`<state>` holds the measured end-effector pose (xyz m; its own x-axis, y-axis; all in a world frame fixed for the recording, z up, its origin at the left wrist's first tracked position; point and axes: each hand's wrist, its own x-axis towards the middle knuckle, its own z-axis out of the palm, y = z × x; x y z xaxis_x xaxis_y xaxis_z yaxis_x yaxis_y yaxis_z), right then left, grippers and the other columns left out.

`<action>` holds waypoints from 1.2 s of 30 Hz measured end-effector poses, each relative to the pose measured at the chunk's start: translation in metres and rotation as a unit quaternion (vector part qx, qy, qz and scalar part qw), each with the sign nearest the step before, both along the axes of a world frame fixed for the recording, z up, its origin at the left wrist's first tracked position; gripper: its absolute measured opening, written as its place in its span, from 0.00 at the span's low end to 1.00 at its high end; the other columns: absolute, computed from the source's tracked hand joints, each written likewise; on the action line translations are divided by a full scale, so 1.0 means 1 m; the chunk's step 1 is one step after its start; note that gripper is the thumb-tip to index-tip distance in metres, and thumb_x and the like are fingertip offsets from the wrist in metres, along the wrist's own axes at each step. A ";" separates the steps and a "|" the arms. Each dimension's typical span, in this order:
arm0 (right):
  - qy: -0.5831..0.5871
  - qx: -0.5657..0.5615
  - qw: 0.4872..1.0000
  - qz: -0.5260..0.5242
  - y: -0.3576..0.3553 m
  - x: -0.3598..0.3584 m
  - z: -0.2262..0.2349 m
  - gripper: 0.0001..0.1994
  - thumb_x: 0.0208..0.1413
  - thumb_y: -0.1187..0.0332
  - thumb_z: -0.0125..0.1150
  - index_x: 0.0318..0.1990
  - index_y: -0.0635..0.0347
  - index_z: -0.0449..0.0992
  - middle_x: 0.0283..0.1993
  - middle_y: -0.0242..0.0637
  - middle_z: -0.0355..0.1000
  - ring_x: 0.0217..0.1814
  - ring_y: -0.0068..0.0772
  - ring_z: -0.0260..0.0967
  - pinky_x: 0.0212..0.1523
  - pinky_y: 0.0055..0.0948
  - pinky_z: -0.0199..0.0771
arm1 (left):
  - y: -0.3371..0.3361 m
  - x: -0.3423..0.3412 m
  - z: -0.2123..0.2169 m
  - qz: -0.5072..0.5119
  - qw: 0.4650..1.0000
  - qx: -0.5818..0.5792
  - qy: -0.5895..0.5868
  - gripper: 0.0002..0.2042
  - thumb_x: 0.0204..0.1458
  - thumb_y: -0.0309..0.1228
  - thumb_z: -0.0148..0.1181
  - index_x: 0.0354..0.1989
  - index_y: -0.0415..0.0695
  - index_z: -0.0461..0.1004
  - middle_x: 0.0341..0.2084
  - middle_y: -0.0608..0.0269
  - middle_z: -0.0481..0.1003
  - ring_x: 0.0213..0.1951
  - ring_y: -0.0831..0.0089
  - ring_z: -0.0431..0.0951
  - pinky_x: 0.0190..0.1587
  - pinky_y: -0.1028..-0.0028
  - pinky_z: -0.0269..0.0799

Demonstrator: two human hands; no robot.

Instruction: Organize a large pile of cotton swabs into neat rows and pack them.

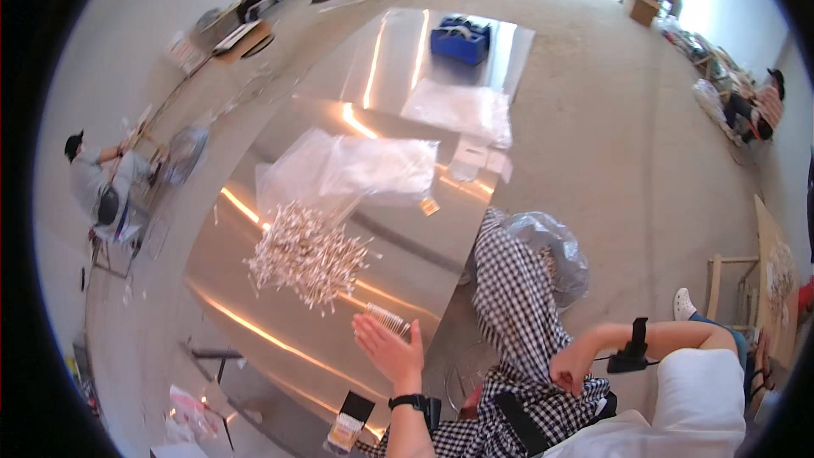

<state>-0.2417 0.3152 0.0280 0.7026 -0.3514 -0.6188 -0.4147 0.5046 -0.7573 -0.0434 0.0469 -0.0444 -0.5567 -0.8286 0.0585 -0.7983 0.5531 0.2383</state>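
My left hand [390,352] is stretched flat over the near part of the metal table [280,331], fingers straight and thumb apart. Just beyond it, by the fingers and thumb, lies a short, even row of cotton swabs [387,318]. A large loose heap of cotton swabs [309,256] spreads farther up the table, pointing every way. Over my lap hangs my right hand [571,369], its fingers curled downward; what they hold, if anything, is hidden. Both wrists wear dark straps.
Clear plastic bags [381,165] lie behind the heap, with a small yellow packet [430,206] nearby. Farther back are a white box [475,157] and a blue tape dispenser [460,41]. A plastic-lined container [555,259] stands beside my checkered leg. Other people sit along both walls.
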 end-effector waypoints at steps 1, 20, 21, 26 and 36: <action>0.034 -0.015 0.999 -0.011 0.008 0.005 0.004 0.13 0.48 0.61 0.75 0.27 0.63 0.82 0.22 0.33 0.74 0.23 0.25 0.71 0.19 0.28 0.69 | 0.001 -0.001 0.001 -0.016 1.000 0.000 0.010 0.51 0.58 0.60 0.51 0.72 0.26 0.40 0.73 0.36 0.42 0.76 0.48 0.40 0.75 0.54 0.35; 0.014 -0.336 0.914 -0.228 -0.161 0.025 0.071 0.10 0.62 0.64 0.59 0.43 0.62 0.76 0.35 0.42 0.78 0.37 0.42 0.77 0.39 0.36 0.74 | -0.002 -0.006 -0.008 0.014 1.000 -0.013 -0.008 0.50 0.57 0.60 0.52 0.72 0.26 0.43 0.73 0.36 0.45 0.75 0.47 0.42 0.75 0.53 0.37; -0.003 -0.364 0.889 -0.279 -0.175 0.028 0.073 0.10 0.61 0.65 0.60 0.44 0.61 0.76 0.36 0.42 0.78 0.37 0.43 0.77 0.40 0.35 0.74 | -0.003 -0.004 -0.010 0.000 1.000 -0.009 -0.007 0.50 0.57 0.59 0.52 0.72 0.26 0.44 0.73 0.37 0.46 0.75 0.47 0.42 0.75 0.53 0.37; -0.041 -0.366 0.879 -0.304 -0.231 0.048 0.058 0.09 0.62 0.68 0.62 0.45 0.62 0.78 0.39 0.39 0.78 0.40 0.32 0.76 0.44 0.30 0.75 | 0.000 0.000 -0.024 0.004 0.992 -0.093 -0.080 0.47 0.55 0.55 0.54 0.72 0.28 0.46 0.74 0.41 0.46 0.76 0.49 0.42 0.75 0.54 0.36; 0.080 -0.487 0.726 -0.479 -0.245 0.049 -0.059 0.05 0.59 0.71 0.62 0.41 0.60 0.78 0.32 0.38 0.75 0.30 0.34 0.72 0.32 0.29 0.73 | 0.006 -0.006 -0.003 -0.004 0.999 -0.013 0.035 0.50 0.52 0.55 0.60 0.71 0.26 0.48 0.72 0.35 0.48 0.75 0.47 0.45 0.74 0.53 0.41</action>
<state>-0.1927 0.0707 -0.0308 -0.2068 -0.9567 0.2050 -0.3494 -0.1235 -0.9288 -0.0494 0.0527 -0.0478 -0.5564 -0.8224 0.1191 -0.7763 0.5655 0.2786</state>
